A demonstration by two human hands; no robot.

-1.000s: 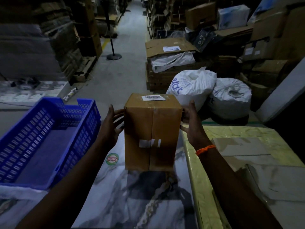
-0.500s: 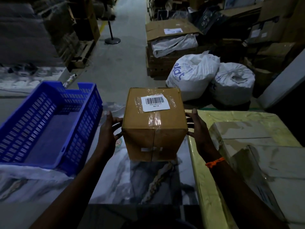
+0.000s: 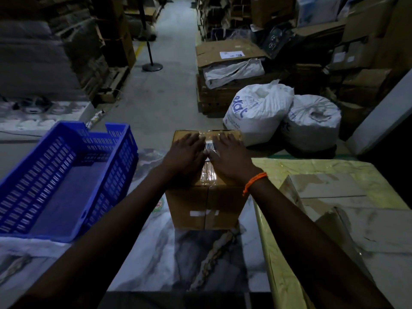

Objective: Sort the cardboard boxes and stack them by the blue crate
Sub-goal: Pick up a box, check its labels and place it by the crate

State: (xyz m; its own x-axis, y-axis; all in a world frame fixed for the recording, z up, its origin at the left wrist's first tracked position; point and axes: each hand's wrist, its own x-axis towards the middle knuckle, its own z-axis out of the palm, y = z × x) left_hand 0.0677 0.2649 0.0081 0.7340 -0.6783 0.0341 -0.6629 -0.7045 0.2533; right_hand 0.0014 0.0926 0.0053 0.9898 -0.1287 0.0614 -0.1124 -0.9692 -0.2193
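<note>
A taped brown cardboard box (image 3: 205,204) stands upright on the marble-patterned surface (image 3: 185,259), just right of the blue crate (image 3: 66,175). Both of my hands lie flat on the box's top. My left hand (image 3: 186,152) covers the left half with fingers straight. My right hand (image 3: 229,156), with an orange band at the wrist, covers the right half. A barcode label shows between them, partly hidden. The crate looks empty.
A yellowish wrapped slab (image 3: 323,175) lies to the right with flat cardboard pieces (image 3: 330,188) on it. Two white sacks (image 3: 263,110) sit on the floor behind the box. Stacked cartons (image 3: 227,63) and a stand (image 3: 152,66) flank the aisle.
My hands left the box's sides and now press flat on its top. The box has settled on the surface next to the crate.
</note>
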